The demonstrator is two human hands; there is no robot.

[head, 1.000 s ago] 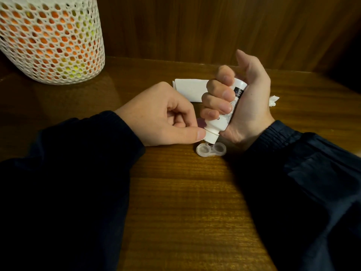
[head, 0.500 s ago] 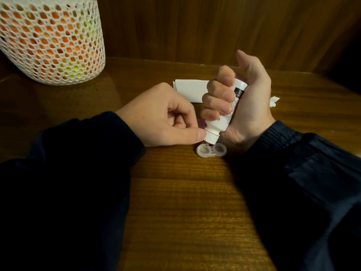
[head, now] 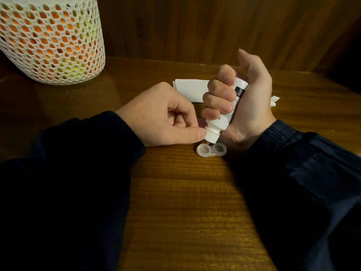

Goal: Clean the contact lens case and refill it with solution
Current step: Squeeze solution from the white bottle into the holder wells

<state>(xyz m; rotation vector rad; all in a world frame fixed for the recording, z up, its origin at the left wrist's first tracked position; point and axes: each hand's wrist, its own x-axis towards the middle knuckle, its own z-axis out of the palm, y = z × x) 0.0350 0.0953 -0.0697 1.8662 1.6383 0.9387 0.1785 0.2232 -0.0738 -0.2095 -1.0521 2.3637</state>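
Dark wood table [head: 185, 202], wood-panel wall [head: 195, 26] behind. Right hand [head: 240, 98] grips solution bottle [head: 220, 120] inverted, nozzle over lens case [head: 211, 150] left well. Left hand [head: 162, 116] curled beside the nozzle; can't tell if it holds anything. Mesh basket [head: 50, 40] far-left.

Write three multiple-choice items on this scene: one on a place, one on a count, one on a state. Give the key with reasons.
1. Where is the mesh basket on the table?
A. far left
B. near right
C. between the hands

2. How many wells does the lens case show?
A. one
B. two
C. four

3. How is the solution bottle held?
A. upright, capped
B. lying flat
C. tipped nozzle-down over the case

Key:
1 A, it stands at the table's far left corner.
2 B, two round wells sit side by side.
3 C, the right hand grips the bottle with its nozzle just above the left well, while the left hand rests beside it, thumb at the nozzle.
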